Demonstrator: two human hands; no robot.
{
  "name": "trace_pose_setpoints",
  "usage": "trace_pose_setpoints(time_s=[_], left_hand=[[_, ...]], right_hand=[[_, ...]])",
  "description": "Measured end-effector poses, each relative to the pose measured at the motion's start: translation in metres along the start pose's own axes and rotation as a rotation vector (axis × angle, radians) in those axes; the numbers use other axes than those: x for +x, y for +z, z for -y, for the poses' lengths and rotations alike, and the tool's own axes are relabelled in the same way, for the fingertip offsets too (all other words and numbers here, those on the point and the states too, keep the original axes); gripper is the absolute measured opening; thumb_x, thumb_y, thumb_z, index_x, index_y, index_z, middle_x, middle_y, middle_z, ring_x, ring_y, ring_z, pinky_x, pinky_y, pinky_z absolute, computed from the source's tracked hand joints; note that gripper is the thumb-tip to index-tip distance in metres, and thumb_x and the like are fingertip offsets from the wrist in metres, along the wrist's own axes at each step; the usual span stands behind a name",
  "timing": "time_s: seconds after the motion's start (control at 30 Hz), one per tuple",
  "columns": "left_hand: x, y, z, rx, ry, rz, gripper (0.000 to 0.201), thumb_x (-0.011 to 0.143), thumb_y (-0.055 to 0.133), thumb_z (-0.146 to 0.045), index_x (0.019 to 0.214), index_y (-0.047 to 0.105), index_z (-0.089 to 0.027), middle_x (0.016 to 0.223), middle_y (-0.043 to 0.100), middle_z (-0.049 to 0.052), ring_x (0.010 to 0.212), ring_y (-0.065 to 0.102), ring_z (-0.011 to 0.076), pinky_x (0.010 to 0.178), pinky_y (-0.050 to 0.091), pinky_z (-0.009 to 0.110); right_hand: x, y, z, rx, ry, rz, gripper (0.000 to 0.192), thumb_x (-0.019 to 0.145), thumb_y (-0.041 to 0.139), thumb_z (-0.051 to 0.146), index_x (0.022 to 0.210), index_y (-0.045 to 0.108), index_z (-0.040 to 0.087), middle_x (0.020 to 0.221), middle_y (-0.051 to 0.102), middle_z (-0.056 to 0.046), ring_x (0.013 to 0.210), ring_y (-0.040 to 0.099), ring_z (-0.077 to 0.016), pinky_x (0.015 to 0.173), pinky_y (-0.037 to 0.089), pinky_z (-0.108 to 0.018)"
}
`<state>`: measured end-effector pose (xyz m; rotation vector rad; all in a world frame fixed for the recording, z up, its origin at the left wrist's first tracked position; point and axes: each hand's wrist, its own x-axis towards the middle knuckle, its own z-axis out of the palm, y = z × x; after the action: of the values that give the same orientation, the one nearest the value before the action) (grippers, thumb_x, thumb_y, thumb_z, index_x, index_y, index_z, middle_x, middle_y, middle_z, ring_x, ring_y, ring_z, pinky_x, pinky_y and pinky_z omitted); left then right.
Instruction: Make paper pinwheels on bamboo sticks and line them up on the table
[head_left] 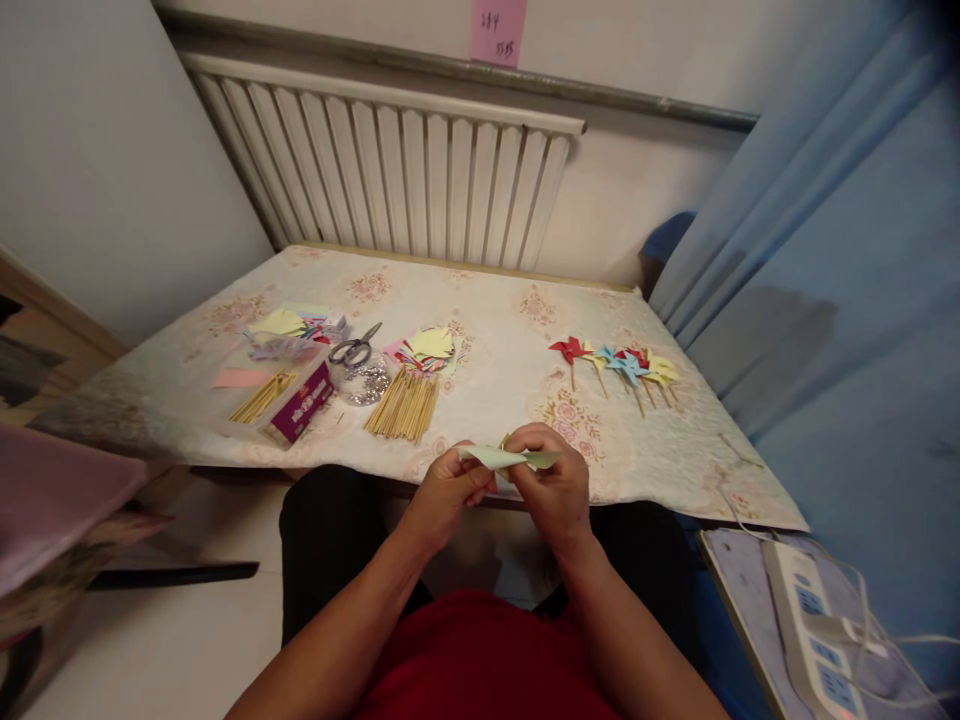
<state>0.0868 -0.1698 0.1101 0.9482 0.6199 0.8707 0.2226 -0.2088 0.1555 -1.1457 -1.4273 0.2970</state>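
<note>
The left hand and the right hand are pinching a pale green paper piece between them, just over the near edge of the table. The paper is lying long from side to side. Past the hands, a flowery cloth is covering the table under a white radiator. Wooden sticks are lying ahead on the left, finished pinwheels on the right, with bare cloth between.

Pale green paper between left hand and right hand

Pale green paper, floral cream tablecloth, red, blue, yellow pinwheels, purple box
</note>
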Motion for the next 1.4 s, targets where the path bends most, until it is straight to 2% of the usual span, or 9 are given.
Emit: trace_pose_setpoints(time_s=[0.3, 0.6, 0.9, 1.4], left_hand=[[0.0020, -0.0038, 0.0056, 0.117, 0.058, -0.049, 0.016, 0.072, 0.066, -0.025, 0.076, 0.053, -0.016, 0.062, 0.058, -0.004, 0.051, 0.040, 0.0064, 0.051, 0.026, 0.022], [-0.0026, -0.0030, 0.0011, 0.164, 0.139, -0.051, 0.014, 0.075, 0.067, -0.022, 0.071, 0.055, -0.016, 0.061, 0.056, -0.004, 0.057, 0.043, 0.0083, 0.058, 0.032, 0.023], [-0.0010, -0.0016, 0.0031, -0.037, 0.030, -0.011, 0.018, 0.073, 0.069, -0.023, 0.073, 0.052, -0.016, 0.057, 0.056, -0.005, 0.052, 0.040, 0.0071, 0.052, 0.025, 0.022], [-0.0024, 0.0010, 0.0024, -0.066, -0.015, 0.023, 0.017, 0.074, 0.067, -0.021, 0.074, 0.051, -0.016, 0.059, 0.060, -0.002, 0.050, 0.039, 0.0062, 0.050, 0.023, 0.022]], right_hand=[[-0.0021, 0.0022, -0.0029, 0.045, 0.123, -0.011, 0.010, 0.074, 0.059, 0.011, 0.071, 0.060, 0.021, 0.076, 0.063, 0.000, 0.072, 0.060, -0.0147, 0.067, 0.047, -0.026], [-0.0063, 0.0034, 0.0030, -0.012, -0.115, -0.011, 0.016, 0.076, 0.059, 0.006, 0.078, 0.060, 0.022, 0.076, 0.062, 0.000, 0.072, 0.059, -0.0148, 0.066, 0.046, -0.028], [-0.0063, 0.0023, 0.0031, -0.017, -0.100, -0.015, 0.014, 0.077, 0.059, 0.007, 0.077, 0.059, 0.021, 0.076, 0.062, -0.001, 0.072, 0.060, -0.0158, 0.067, 0.047, -0.029], [-0.0049, 0.0029, 0.0028, -0.034, -0.074, -0.016, 0.016, 0.075, 0.059, 0.005, 0.076, 0.059, 0.021, 0.076, 0.062, 0.000, 0.072, 0.060, -0.0152, 0.067, 0.047, -0.029]])
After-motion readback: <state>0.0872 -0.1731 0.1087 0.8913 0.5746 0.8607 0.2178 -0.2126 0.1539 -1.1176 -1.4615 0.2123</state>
